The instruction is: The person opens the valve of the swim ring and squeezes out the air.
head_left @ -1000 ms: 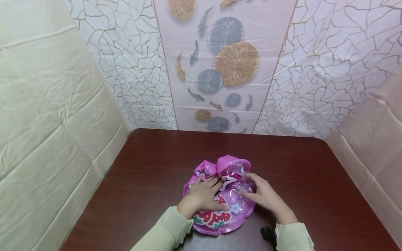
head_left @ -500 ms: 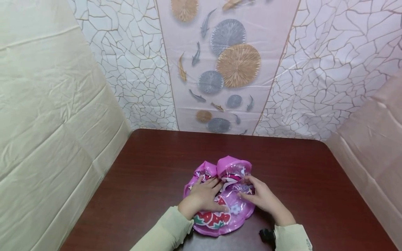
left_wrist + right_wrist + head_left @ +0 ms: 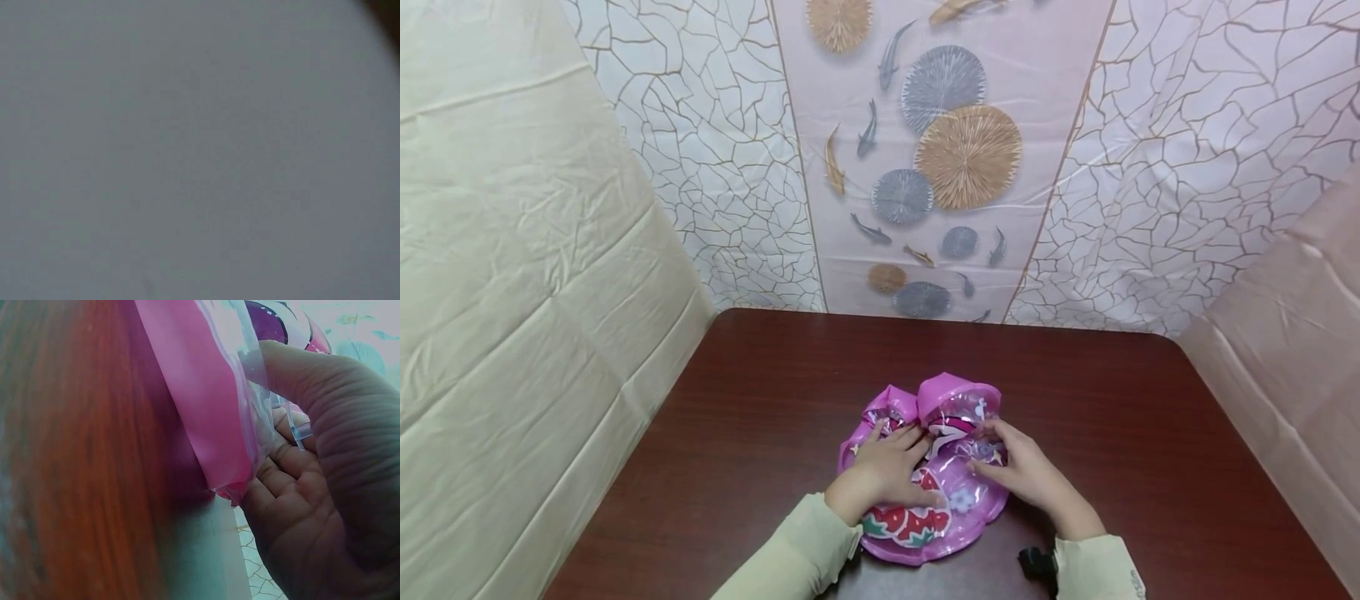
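Note:
In the head view, a partly puffed pink inflatable (image 3: pixel 970 492) with printed strawberries lies on the table, its two rounded lobes at the far end. My left hand (image 3: pixel 887 471) rests flat on its middle with fingers spread. At its right side, my right hand (image 3: pixel 1026 467) grips the film with curled fingers and thumb. The right wrist view shows the right hand (image 3: pixel 337 450) close up at the inflatable's pink edge (image 3: pixel 206 400), with a small clear plastic piece (image 3: pixel 300 430), looking like a valve, beside the fingers. A blurred grey surface fills the left wrist view.
A dark reddish-brown wooden table (image 3: pixel 760 375) spreads around the inflatable. Behind it hangs a patterned cloth (image 3: pixel 910 275), with cream cloth walls (image 3: pixel 550 292) at either side. A black strap piece (image 3: pixel 1037 562) sits by the right sleeve.
The head view shifted slightly between the first two frames. Both hands and the inflatable stay almost in place.

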Demonstrator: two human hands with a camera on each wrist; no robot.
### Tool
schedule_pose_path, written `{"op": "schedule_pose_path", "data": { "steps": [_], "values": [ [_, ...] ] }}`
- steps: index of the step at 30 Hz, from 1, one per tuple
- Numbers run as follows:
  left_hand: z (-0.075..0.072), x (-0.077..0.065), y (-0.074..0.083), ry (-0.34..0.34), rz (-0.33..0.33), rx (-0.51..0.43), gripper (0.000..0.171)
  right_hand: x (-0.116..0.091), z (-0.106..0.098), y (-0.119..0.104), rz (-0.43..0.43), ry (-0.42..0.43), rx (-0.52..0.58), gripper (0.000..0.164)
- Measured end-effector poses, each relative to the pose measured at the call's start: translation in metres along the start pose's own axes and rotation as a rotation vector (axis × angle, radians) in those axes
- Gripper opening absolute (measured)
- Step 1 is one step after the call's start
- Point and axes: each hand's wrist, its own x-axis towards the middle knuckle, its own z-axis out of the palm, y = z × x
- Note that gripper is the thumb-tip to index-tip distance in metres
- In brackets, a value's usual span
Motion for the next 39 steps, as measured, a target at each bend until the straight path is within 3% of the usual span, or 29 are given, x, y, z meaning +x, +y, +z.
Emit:
{"op": "schedule_pose_path", "data": {
  "steps": [6,14,39],
  "values": [
    [0.0007,-0.0002,-0.0005,-0.008,0.002,-0.021,0.104,0.0009,-0.0002,-0.0003,-0.022,0.007,-0.005,0.055],
    [0.0016,-0.002,-0.0002,-0.014,-0.005,-0.035,0.103,-0.0006,0.0013,-0.001,0.014,-0.014,0.008,0.058],
    [0.0023,0.0015,0.0009,-0.018,-0.008,-0.002,0.103,-0.0006,0.0003,0.0003,0.021,-0.001,-0.004,0.057]
  ]
}}
